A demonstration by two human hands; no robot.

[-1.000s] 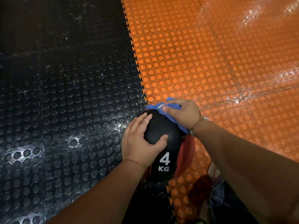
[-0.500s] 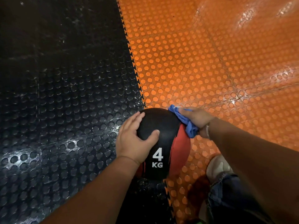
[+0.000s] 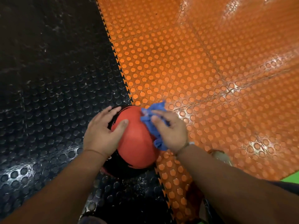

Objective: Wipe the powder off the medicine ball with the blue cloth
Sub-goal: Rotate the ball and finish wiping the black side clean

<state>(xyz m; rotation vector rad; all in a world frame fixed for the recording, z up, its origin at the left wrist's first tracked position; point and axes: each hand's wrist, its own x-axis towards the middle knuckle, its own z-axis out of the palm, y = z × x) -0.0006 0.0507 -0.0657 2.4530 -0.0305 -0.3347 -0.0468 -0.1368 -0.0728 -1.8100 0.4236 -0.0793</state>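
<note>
Floor tiles meet in a toothed seam, black studded mat [image 3: 48, 94] beside orange studded mat [image 3: 202, 62], and the round red-and-black medicine ball [image 3: 137, 143] sits on that seam. Its left side is covered by the left hand [image 3: 100, 135], laid flat with straight fingers and the thumb on the red panel. Against its upper right, the right hand [image 3: 173, 133] presses the crumpled blue cloth [image 3: 155, 109], fingers spread over it.

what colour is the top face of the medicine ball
Red, edged by jagged black streaks; the medicine ball shows best in the head view.
</note>
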